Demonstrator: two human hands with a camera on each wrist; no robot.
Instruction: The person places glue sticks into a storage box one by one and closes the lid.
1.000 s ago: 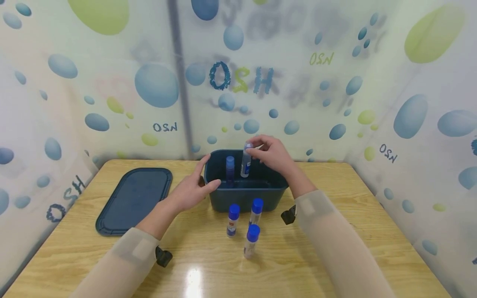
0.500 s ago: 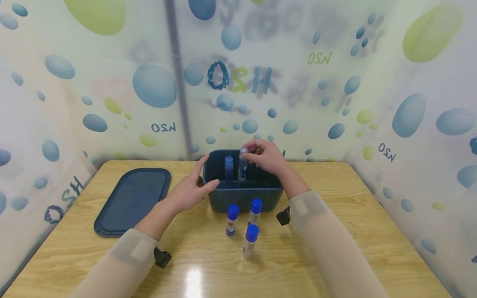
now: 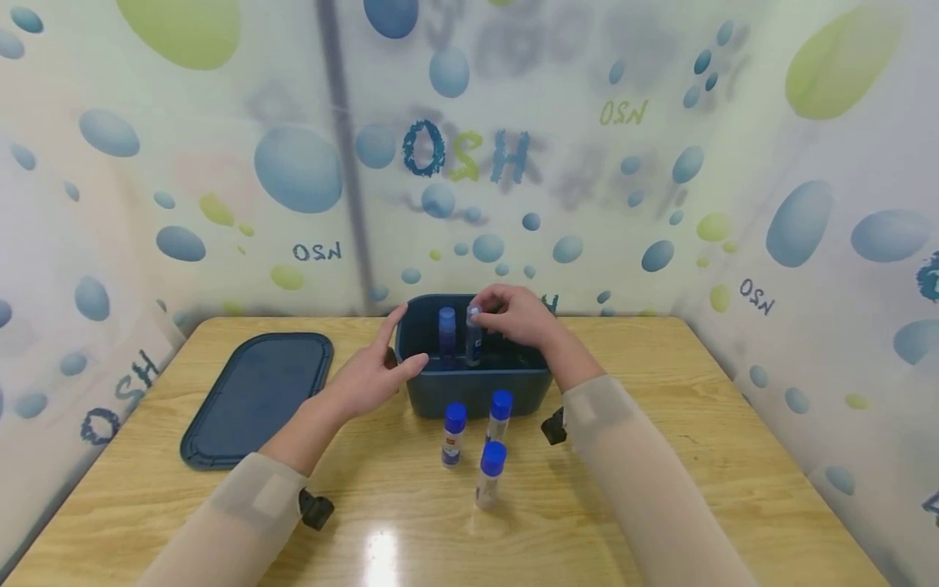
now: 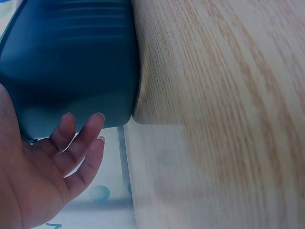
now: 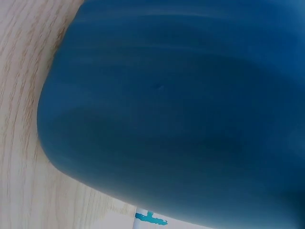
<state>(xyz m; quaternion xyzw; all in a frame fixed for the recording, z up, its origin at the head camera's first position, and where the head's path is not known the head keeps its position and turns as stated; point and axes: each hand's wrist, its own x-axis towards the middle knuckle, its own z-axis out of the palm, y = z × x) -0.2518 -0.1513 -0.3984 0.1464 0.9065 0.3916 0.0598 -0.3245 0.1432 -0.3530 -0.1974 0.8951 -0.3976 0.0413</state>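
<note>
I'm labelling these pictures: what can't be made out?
Head: lettering on the held tube, too small.
Head: base of the rear table tube, behind the nearest tube.
Head: near floor of the bin, behind its front wall.
Right wrist: right hand, behind the bin.

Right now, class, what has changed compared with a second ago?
The right hand has lowered the tube it pinches deeper into the bin and slightly left, without letting go. The left hand stays at the bin; the other tube inside, the three tubes outside and the flat lid stay put.
</note>
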